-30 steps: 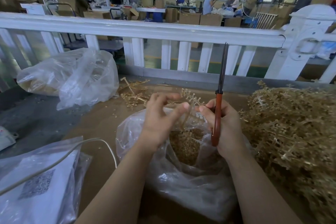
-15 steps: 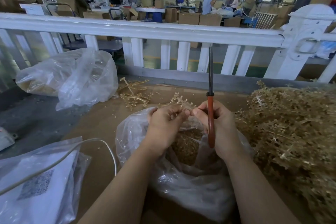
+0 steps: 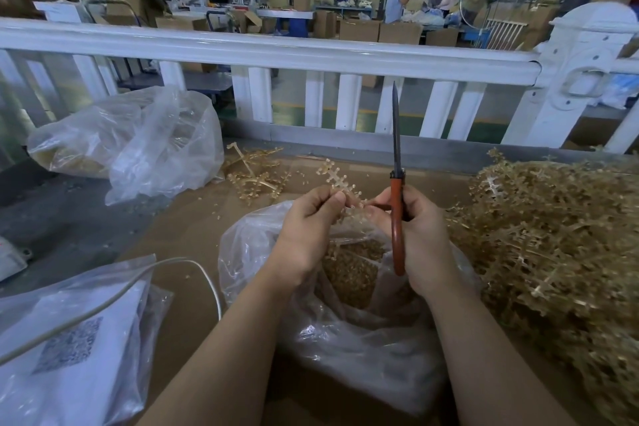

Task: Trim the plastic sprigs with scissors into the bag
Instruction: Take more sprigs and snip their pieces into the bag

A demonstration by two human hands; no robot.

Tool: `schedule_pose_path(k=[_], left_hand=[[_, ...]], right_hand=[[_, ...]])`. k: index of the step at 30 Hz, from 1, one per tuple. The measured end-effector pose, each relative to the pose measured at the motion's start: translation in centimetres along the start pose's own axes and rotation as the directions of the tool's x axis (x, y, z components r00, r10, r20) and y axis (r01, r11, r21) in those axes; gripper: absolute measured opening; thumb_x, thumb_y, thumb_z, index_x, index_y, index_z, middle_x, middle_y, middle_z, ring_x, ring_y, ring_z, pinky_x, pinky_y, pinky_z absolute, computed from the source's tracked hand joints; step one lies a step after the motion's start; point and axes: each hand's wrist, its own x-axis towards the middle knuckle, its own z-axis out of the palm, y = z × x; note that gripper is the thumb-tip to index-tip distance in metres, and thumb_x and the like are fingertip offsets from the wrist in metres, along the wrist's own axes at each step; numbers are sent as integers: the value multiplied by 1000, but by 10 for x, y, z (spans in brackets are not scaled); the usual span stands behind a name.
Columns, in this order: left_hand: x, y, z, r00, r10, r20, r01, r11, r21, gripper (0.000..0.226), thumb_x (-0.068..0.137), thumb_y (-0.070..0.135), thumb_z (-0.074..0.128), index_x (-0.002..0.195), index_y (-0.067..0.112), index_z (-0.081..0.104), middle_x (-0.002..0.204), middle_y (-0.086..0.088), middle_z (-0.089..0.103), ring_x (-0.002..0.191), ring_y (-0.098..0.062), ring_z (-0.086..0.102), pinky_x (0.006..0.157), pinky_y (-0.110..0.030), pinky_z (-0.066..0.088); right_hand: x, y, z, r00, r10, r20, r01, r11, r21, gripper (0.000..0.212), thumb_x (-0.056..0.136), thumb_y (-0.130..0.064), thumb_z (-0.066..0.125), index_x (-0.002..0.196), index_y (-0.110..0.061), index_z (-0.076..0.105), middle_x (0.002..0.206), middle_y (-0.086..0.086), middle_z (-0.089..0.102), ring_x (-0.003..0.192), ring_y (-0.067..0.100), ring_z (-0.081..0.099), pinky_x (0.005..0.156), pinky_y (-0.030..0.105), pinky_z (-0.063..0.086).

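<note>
Over the last second the left hand [image 3: 307,228] has been brought in from a loose, spread pose and is now pinched on the sprig [image 3: 340,183], with the fingers curled round its lower stem. The right hand [image 3: 420,235] has been kept wrapped round the orange handles of the scissors [image 3: 397,190], whose blades have been swung from a slight rightward lean to upright, points toward the fence; the blades appear closed together. A fingertip of the right hand seems also to be touching the sprig. No cut is being made at this instant; the sprig is judged to be being turned or re-gripped between snips.

The sprig is held just above the open mouth of the bag [image 3: 345,339], in which 1 brown mound of trimmings is already seen, so falling pieces should be caught.

Nearest on the left, 1 flat plastic packet [image 3: 79,349] is crossed by a white cable [image 3: 193,263]. To the right, a large heap of untrimmed sprigs [image 3: 553,252] lies beside the bag on the worktop [image 3: 193,228]. Beyond the hands, a few loose sprigs [image 3: 256,173] and a 2nd clear bag [image 3: 138,138] are seen, then the white fence [image 3: 311,52].

Nothing is seen blocking the cut, though the bag's slack rim could be nicked.
</note>
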Motion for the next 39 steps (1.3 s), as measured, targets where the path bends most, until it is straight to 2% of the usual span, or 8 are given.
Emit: schedule_pose_path(k=[2, 5, 10, 17, 25, 32, 36, 39], left_hand=[[0, 1, 0, 1000, -20, 8, 20, 998, -54, 22, 99, 10, 52, 85, 9, 68, 69, 11, 66, 70, -2, 61, 70, -18, 48], [0, 0, 0, 997, -43, 67, 52, 990, -129, 16, 91, 14, 67, 86, -2, 68, 80, -18, 68, 79, -26, 65, 79, -39, 55], [-3, -1, 1, 995, -66, 78, 78, 985, -155, 10, 80, 4, 76, 84, -5, 72, 82, -18, 73, 75, -23, 70, 69, -27, 54], [-2, 0, 3, 990, -143, -2, 137, 952, -275, 27, 80, 8, 75, 93, -14, 67, 98, -32, 69, 93, -41, 68, 94, -54, 53], [0, 2, -1, 993, -116, 16, 116, 965, -236, 12, 82, 8, 72, 81, -4, 69, 80, -17, 69, 78, -27, 65, 80, -38, 56], [6, 6, -11, 992, 20, -127, -30, 997, -76, 11, 92, 14, 65, 86, 5, 65, 78, -8, 60, 72, -13, 55, 70, -22, 49], [7, 4, -18, 984, 65, -166, -76, 995, -59, 16, 93, 16, 63, 95, 0, 62, 77, 1, 62, 72, -8, 57, 71, -20, 49], [8, 5, -19, 985, 70, -160, -74, 997, -25, 15, 93, 17, 63, 96, 3, 63, 82, 4, 68, 77, -6, 63, 73, -19, 51]], right_hand=[[-1, 0, 0, 1000, -4, 5, 4, 1000, 19, 16, 81, -18, 82, 86, -21, 67, 78, -5, 69, 73, 9, 66, 70, 18, 55], [-1, -1, -1, 1000, 8, 14, -9, 998, 61, 19, 78, -23, 84, 87, -20, 68, 78, -6, 69, 77, 13, 67, 73, 22, 56], [2, 1, -4, 999, 18, 32, -20, 997, 75, 19, 83, -13, 81, 82, -27, 69, 83, -1, 71, 85, 23, 69, 82, 37, 59], [1, 3, 0, 999, -40, -5, 40, 999, -12, 21, 83, -13, 80, 80, -30, 67, 79, -8, 69, 75, 5, 66, 70, 15, 54], [-2, -2, 0, 999, -9, 47, 10, 1000, -17, 20, 79, -26, 82, 89, -18, 67, 78, -8, 68, 81, 16, 68, 80, 35, 59], [-4, -3, -3, 996, -56, 66, 75, 940, -332, 50, 68, -80, 64, 97, -40, 58, 93, -29, 67, 88, -6, 64, 77, 24, 49], [-6, -1, -6, 977, -150, 154, 213, 765, -608, 57, 66, -93, 50, 91, -41, 48, 78, -20, 60, 73, -5, 59, 63, 14, 39], [-7, 0, -5, 961, -177, 212, 275, 697, -663, 62, 68, -89, 51, 100, -36, 52, 87, -20, 59, 81, -3, 58, 64, 15, 44]])
